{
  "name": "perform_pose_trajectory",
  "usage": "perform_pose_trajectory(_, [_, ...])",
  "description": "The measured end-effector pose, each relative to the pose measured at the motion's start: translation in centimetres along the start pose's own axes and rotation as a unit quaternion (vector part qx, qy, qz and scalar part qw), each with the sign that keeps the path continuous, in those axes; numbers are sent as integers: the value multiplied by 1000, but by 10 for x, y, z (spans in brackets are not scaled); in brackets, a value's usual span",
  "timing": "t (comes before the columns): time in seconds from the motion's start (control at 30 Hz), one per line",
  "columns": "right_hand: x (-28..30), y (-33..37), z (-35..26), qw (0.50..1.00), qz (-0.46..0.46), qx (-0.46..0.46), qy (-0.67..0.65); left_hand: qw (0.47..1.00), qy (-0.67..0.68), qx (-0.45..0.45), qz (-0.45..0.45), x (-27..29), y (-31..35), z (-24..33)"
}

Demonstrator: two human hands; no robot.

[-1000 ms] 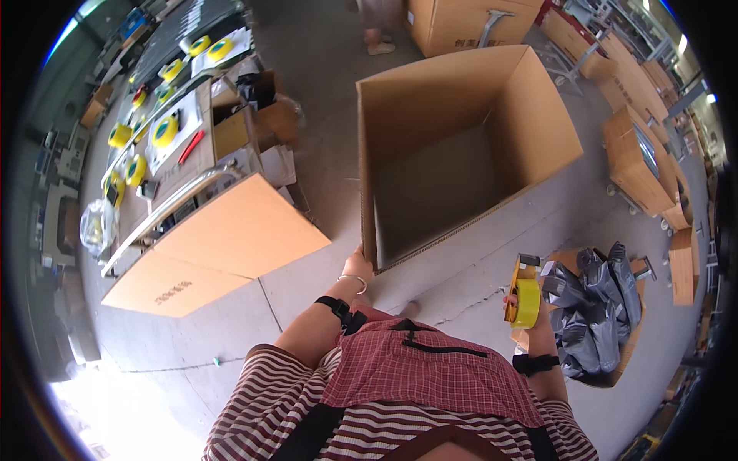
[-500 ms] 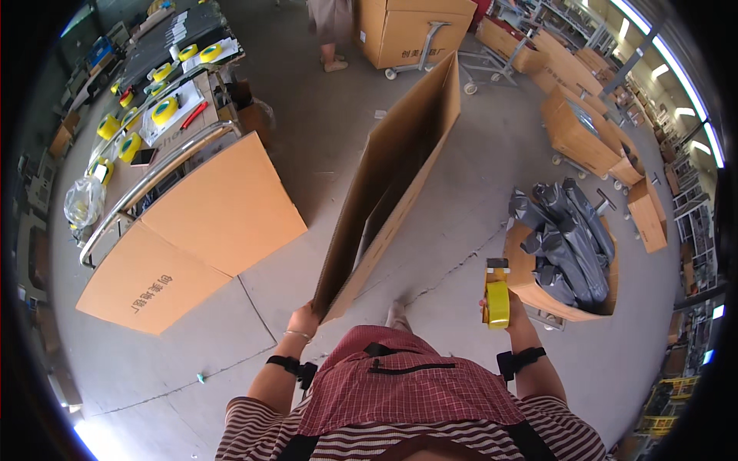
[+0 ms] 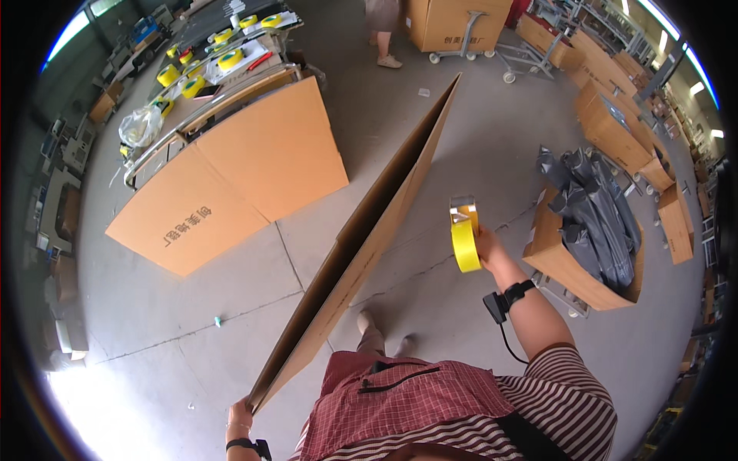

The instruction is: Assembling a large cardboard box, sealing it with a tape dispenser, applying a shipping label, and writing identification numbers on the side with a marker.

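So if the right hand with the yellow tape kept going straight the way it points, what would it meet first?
Probably the flattened carton. The right hand holds the tape dispenser pointing up and slightly left, towards the carton's far edge. Depth is unclear, so it may pass beside it over bare floor.

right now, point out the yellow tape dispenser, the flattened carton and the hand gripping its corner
yellow tape dispenser (image 3: 464, 240), head view, on the tape roll's face
flattened carton (image 3: 369, 238), head view, mid panel
left hand (image 3: 240, 417), head view, back of the hand
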State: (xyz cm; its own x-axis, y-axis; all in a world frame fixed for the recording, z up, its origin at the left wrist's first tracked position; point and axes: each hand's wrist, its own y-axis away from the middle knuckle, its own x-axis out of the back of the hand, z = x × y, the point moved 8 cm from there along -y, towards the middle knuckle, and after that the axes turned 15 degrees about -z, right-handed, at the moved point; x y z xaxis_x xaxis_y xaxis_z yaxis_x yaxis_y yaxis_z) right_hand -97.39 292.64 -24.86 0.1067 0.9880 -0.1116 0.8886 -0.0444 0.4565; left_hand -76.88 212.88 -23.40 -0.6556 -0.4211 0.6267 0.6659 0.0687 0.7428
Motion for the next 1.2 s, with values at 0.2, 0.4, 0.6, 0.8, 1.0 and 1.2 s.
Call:
perform_pose_trajectory(0.2, [-96, -23, 14, 999, -49, -14, -13, 994, -21, 109, -20, -27, 72, -177])
perform_pose_trajectory(0.4, [-185, -87, 42, 999, 5, -11, -34, 997, 16, -73, -4, -67, 13, -199])
perform_pose_trajectory(0.6, [-244, -82, 68, 991, 92, -70, -61, 981, -103, -151, 59, -31, -36, -53])
perform_pose_trajectory(0.8, [-271, -62, 67, 990, 107, -92, -32, 981, -125, -136, 54, -19, -14, -128])
perform_pose_trajectory(1.0, [-284, -80, 94, 992, 79, -102, 15, 998, -14, -64, -5, -6, 18, -221])
perform_pose_trajectory(1.2, [-275, -41, 81, 993, 52, -89, 63, 993, 63, -23, 101, 54, -6, -231])
